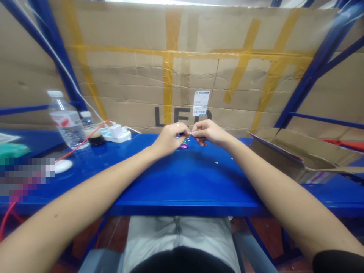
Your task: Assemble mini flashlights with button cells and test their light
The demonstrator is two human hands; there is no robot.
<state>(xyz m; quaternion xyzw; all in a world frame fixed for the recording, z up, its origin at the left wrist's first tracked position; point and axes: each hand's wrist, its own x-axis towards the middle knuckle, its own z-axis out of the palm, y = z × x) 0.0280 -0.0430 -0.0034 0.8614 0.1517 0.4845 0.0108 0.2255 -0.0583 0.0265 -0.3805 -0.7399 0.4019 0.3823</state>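
We find the L hand [170, 138] and R hand [209, 132] meeting at the far centre of the blue bench [182, 185]. Thumb and forefinger of each are closed to a tight pinch, the other fingers curled in. Between the fingertips sits a small pale piece [192, 133]; it is too small to identify, and we cannot tell which hand carries most of the grip. Directly below, touching the bench, lies a coloured cluster [184, 144] of small items, partly hidden by the L hand. Risk 1, in our judgement: the piece is held by tips only, w/ both forearms unsupported above the surface, so a slip would drop it. A white speck [216, 163] already lies loose nearer the front edge, and small parts could roll off there. Risk 2: a knuckle brushing the cluster would scatter it. Risk 3: at far left a water bottle [66, 121] and a dark-drink bottle [92, 131] stand just beside a power strip [116, 133] and red cable [82, 142]; a sweeping L elbow could tip liquid onto it. The cardboard box [298, 155] at right crowds the R forearm.
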